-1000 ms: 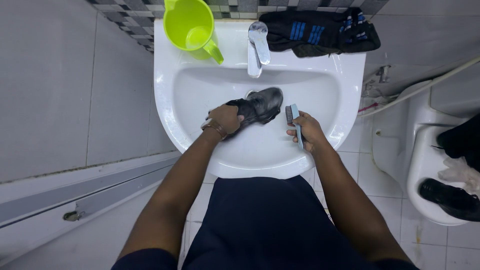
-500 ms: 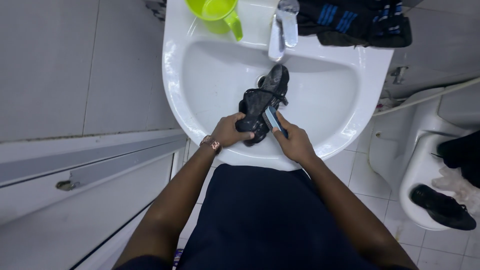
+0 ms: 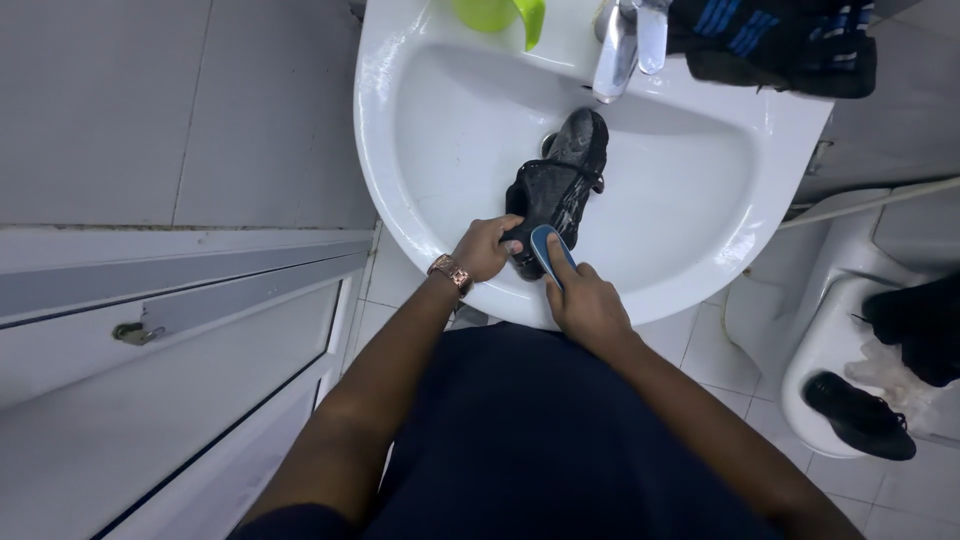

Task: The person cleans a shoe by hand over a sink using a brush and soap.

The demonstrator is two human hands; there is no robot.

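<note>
A wet black shoe [image 3: 563,180] lies in the white sink [image 3: 440,120], its toe near the drain under the chrome tap [image 3: 627,40]. My left hand [image 3: 485,247], with a watch on the wrist, grips the shoe's near end. My right hand [image 3: 580,297] holds a small blue scrubbing brush [image 3: 548,247] pressed against the same end of the shoe, right beside my left fingers.
A lime green jug [image 3: 500,14] stands on the sink's back rim. Black socks with blue stripes [image 3: 775,40] lie on the rim at the right. A white toilet [image 3: 840,340] at the right carries another black shoe [image 3: 858,414] and dark cloth. A door with a latch [image 3: 130,332] is at the left.
The shoe turned from lying across the basin to pointing at the drain. My right hand brought the brush from beside the shoe onto its near end. The view shifted rightward and down.
</note>
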